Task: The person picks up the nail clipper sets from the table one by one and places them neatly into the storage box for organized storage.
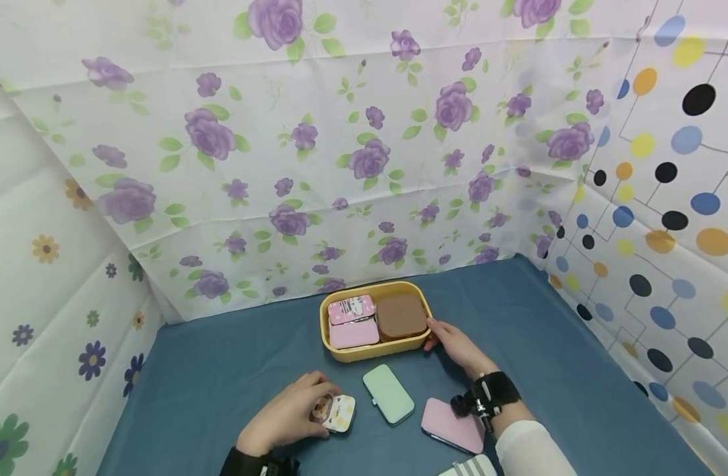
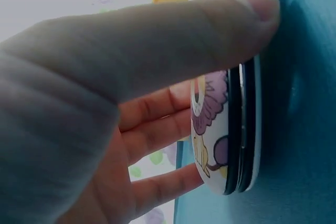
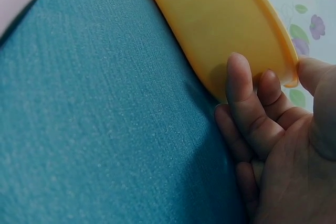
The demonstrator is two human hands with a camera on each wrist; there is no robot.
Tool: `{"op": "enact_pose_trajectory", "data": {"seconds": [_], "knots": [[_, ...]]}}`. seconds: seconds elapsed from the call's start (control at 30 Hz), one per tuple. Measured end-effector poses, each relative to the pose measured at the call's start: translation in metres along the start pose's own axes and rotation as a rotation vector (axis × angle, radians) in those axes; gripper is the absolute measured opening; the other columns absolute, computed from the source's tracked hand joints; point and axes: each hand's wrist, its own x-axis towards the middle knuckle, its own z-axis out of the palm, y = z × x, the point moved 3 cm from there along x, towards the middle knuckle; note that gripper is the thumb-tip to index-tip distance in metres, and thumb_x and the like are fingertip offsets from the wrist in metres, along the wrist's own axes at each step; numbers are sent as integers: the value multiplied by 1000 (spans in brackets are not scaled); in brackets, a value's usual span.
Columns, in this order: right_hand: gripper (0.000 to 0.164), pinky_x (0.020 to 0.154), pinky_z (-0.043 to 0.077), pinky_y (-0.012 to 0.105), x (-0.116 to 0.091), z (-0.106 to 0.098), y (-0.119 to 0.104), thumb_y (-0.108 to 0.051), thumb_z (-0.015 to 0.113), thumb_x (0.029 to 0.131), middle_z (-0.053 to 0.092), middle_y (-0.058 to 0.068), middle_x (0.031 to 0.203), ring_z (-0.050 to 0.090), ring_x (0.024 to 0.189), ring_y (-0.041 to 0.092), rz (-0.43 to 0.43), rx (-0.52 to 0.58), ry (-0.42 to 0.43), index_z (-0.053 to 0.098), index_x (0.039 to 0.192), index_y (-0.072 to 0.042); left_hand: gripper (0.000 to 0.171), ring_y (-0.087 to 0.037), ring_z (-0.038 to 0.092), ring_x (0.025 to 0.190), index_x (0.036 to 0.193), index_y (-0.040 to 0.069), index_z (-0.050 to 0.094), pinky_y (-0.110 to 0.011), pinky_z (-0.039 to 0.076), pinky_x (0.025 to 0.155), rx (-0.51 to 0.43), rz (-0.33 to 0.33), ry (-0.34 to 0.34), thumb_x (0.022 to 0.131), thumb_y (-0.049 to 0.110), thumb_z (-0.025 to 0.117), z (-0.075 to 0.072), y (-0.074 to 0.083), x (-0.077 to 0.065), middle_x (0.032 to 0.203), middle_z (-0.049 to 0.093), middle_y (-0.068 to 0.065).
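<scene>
My left hand grips a small white hinged case with a cartoon print. In the left wrist view the thumb lies across the edge of the case and the other fingers reach its far side; its dark rims stand on the blue cloth. My right hand pinches the right end of a yellow bin, thumb at the rim and fingertips against the outer wall, as the right wrist view shows. Inside the bin lie a pink printed case, a plain pink case and a brown case.
A mint-green case lies on the blue cloth between the hands. Closer to me are another pink case, partly behind the right wrist's camera, and a striped case cut by the frame. Patterned cloth walls surround the surface.
</scene>
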Motion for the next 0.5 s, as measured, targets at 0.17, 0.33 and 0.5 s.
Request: {"op": "enact_pose_trajectory", "data": {"seconds": [0.17, 0.33, 0.5], "knots": [[64, 117, 27, 57, 0, -1, -3, -66, 40, 110, 73, 6, 95, 56, 126, 28, 0, -1, -1, 67, 106, -8, 59, -8, 53, 98, 136, 28, 69, -34, 47, 84, -7, 17, 35, 84, 24, 95, -6, 3, -2, 121, 58, 7], [64, 116, 27, 58, -1, 1, -4, -65, 40, 111, 73, 7, 95, 56, 126, 29, -5, 4, -1, 67, 107, -7, 60, -9, 55, 102, 137, 27, 68, -36, 50, 88, -8, 38, 78, 84, 23, 95, -12, 5, -5, 125, 58, 7], [65, 119, 25, 59, 0, -1, -1, -67, 40, 110, 73, 7, 96, 54, 130, 29, 13, -7, -4, 67, 107, -8, 62, -8, 55, 104, 140, 26, 67, -35, 51, 88, -9, 72, 131, 84, 21, 95, -20, 8, -5, 127, 57, 7]]}}
